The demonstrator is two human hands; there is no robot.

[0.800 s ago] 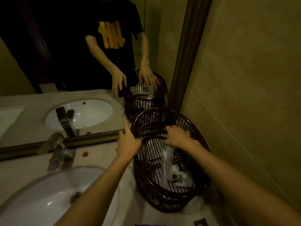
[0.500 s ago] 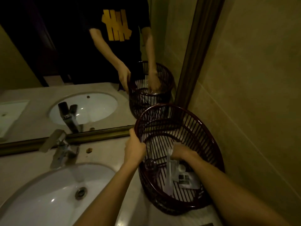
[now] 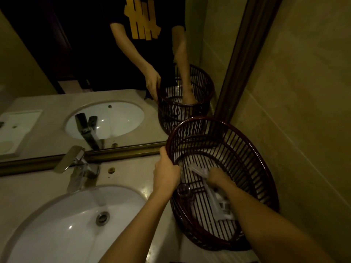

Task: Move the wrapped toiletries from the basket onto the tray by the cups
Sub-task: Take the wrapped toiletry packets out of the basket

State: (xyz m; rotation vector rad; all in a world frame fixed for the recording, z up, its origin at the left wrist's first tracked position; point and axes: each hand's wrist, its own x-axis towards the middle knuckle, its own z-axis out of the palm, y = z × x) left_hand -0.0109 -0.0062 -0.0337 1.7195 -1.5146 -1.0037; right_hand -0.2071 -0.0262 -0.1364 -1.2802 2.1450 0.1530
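Observation:
A dark red slatted basket point(image 3: 252, 158) stands on the counter against the right wall, beside the mirror. My left hand point(image 3: 166, 173) grips its left rim. My right hand point(image 3: 216, 176) is down inside the basket, fingers closed on a long clear-wrapped toiletry point(image 3: 198, 172). More wrapped toiletries point(image 3: 223, 205) lie on the basket floor, partly hidden under my right forearm. A small round clear item point(image 3: 183, 189) sits by the inner left wall. No tray or cups are in view.
A white sink point(image 3: 62, 230) with a chrome faucet point(image 3: 76, 166) fills the counter to the left. The mirror point(image 3: 95, 73) behind reflects the person, the basket and a white tray-like shape point(image 3: 17, 128) at far left. A tiled wall point(image 3: 303, 111) closes the right side.
My right hand dropped from the basket's far rim down to its floor and closed on a wrapped toiletry. My left hand stayed on the rim. The camera moved closer.

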